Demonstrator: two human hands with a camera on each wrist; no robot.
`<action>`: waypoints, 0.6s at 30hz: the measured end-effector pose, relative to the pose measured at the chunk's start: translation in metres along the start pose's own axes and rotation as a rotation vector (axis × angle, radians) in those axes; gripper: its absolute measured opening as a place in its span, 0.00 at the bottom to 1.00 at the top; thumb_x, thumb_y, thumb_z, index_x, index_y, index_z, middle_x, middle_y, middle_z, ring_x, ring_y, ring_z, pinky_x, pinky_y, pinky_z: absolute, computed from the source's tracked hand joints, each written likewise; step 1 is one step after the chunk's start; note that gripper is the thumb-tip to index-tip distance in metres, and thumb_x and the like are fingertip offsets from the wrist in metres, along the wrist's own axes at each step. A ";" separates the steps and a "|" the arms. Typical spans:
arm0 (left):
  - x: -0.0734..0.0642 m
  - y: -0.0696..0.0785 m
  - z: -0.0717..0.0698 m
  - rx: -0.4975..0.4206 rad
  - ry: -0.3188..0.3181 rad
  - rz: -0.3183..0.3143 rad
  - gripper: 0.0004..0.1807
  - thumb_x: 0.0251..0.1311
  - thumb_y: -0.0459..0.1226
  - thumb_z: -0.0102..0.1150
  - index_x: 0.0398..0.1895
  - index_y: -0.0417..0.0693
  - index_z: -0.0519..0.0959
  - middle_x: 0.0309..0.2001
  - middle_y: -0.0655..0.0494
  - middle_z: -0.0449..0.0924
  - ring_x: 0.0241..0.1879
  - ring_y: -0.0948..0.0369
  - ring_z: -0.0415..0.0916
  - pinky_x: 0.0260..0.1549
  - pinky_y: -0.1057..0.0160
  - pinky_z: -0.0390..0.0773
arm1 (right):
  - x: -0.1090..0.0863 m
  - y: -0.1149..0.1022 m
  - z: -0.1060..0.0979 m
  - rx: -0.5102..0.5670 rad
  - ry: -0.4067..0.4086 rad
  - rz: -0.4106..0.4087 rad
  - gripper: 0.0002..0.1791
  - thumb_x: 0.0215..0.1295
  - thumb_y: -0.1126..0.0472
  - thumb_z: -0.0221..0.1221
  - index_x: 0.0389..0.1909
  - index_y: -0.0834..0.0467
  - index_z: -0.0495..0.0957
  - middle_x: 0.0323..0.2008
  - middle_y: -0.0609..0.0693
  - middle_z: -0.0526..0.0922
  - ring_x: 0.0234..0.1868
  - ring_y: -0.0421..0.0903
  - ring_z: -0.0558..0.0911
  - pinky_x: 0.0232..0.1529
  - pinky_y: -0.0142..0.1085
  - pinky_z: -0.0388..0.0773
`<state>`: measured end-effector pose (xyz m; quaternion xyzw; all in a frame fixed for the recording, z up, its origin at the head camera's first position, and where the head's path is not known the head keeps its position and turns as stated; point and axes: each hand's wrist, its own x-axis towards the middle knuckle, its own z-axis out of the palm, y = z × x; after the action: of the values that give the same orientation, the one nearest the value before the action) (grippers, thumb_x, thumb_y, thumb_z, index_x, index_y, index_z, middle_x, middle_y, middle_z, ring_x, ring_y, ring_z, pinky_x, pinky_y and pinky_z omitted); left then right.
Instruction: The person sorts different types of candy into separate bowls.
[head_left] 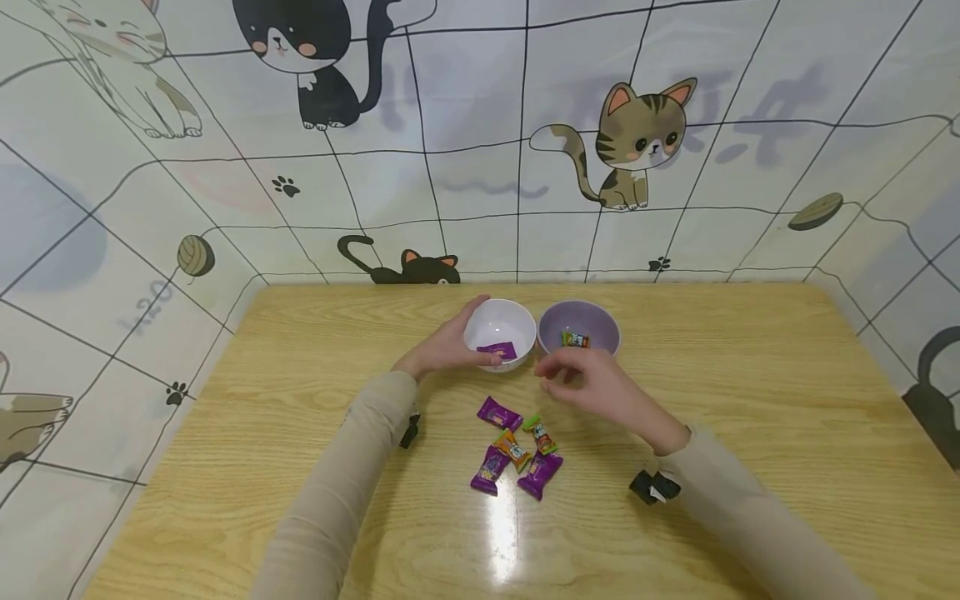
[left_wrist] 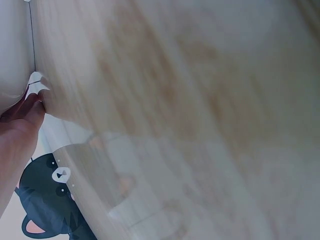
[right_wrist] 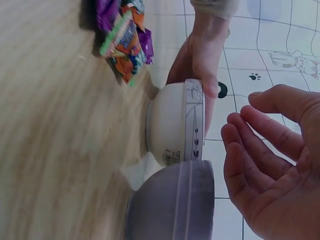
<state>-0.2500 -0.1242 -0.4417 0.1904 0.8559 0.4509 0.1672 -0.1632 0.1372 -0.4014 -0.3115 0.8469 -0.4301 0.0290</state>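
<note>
My left hand (head_left: 448,343) grips the white bowl (head_left: 501,317) by its left side, thumb over the near rim. A purple-wrapped candy (head_left: 501,351) lies in that bowl. My right hand (head_left: 594,385) hovers just in front of the purple bowl (head_left: 581,317), fingers loosely bent. The right wrist view shows no object between the fingertips (right_wrist: 255,95). Inside the purple bowl is a green-and-orange wrapped candy (head_left: 576,340). Nearer to me, several candies are grouped on the table, among them a purple one (head_left: 498,414), an orange one (head_left: 513,450) and a green-and-orange one (head_left: 541,435).
The two bowls stand side by side toward the back of the wooden table (head_left: 720,375). Behind and beside it hangs a white sheet (head_left: 480,200) with cat drawings. Black wrist straps (head_left: 655,487) sit at both sleeves.
</note>
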 end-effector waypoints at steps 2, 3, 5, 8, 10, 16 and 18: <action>0.000 0.000 0.000 0.002 0.001 -0.003 0.58 0.47 0.42 0.75 0.77 0.55 0.45 0.68 0.44 0.60 0.62 0.48 0.64 0.60 0.49 0.65 | -0.003 0.000 0.002 -0.003 -0.007 -0.005 0.08 0.59 0.70 0.64 0.40 0.62 0.83 0.38 0.52 0.84 0.36 0.43 0.80 0.39 0.38 0.79; 0.000 0.000 0.000 0.001 0.001 -0.003 0.58 0.47 0.41 0.75 0.77 0.56 0.45 0.68 0.44 0.60 0.62 0.48 0.64 0.60 0.50 0.65 | -0.005 0.000 0.003 -0.007 -0.010 -0.010 0.08 0.59 0.70 0.64 0.39 0.62 0.83 0.38 0.52 0.84 0.37 0.44 0.80 0.39 0.38 0.79; 0.000 0.000 0.000 -0.001 0.003 -0.001 0.59 0.47 0.41 0.75 0.77 0.57 0.45 0.69 0.44 0.60 0.62 0.49 0.64 0.60 0.50 0.65 | -0.007 0.000 0.005 -0.002 -0.020 -0.015 0.07 0.59 0.69 0.64 0.39 0.63 0.82 0.38 0.52 0.84 0.37 0.44 0.80 0.39 0.39 0.79; 0.000 0.000 0.000 -0.005 0.002 0.007 0.59 0.47 0.41 0.75 0.77 0.56 0.45 0.68 0.44 0.60 0.62 0.49 0.64 0.60 0.50 0.65 | -0.011 0.002 0.009 0.007 -0.039 -0.019 0.07 0.59 0.70 0.64 0.40 0.63 0.82 0.37 0.53 0.84 0.37 0.45 0.80 0.38 0.39 0.79; 0.000 -0.001 0.000 -0.004 -0.001 0.014 0.59 0.47 0.41 0.75 0.77 0.55 0.45 0.68 0.44 0.60 0.62 0.49 0.64 0.60 0.50 0.65 | -0.014 0.004 0.011 0.011 -0.052 -0.015 0.08 0.59 0.70 0.64 0.40 0.64 0.82 0.38 0.53 0.84 0.38 0.45 0.80 0.38 0.39 0.79; 0.001 -0.001 0.001 0.001 -0.004 0.023 0.59 0.47 0.40 0.75 0.77 0.53 0.44 0.68 0.44 0.60 0.62 0.49 0.64 0.60 0.51 0.66 | -0.020 0.009 0.017 0.016 -0.092 -0.002 0.09 0.58 0.71 0.64 0.41 0.64 0.82 0.38 0.53 0.84 0.37 0.43 0.81 0.40 0.38 0.80; 0.001 -0.002 0.001 -0.001 -0.002 0.023 0.59 0.47 0.39 0.75 0.77 0.53 0.45 0.68 0.44 0.60 0.61 0.49 0.64 0.60 0.50 0.66 | -0.021 0.010 0.018 0.018 -0.103 0.002 0.09 0.58 0.71 0.64 0.41 0.64 0.82 0.38 0.52 0.84 0.37 0.43 0.80 0.40 0.38 0.80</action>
<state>-0.2507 -0.1238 -0.4437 0.2007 0.8532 0.4530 0.1626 -0.1456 0.1404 -0.4252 -0.3321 0.8407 -0.4208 0.0759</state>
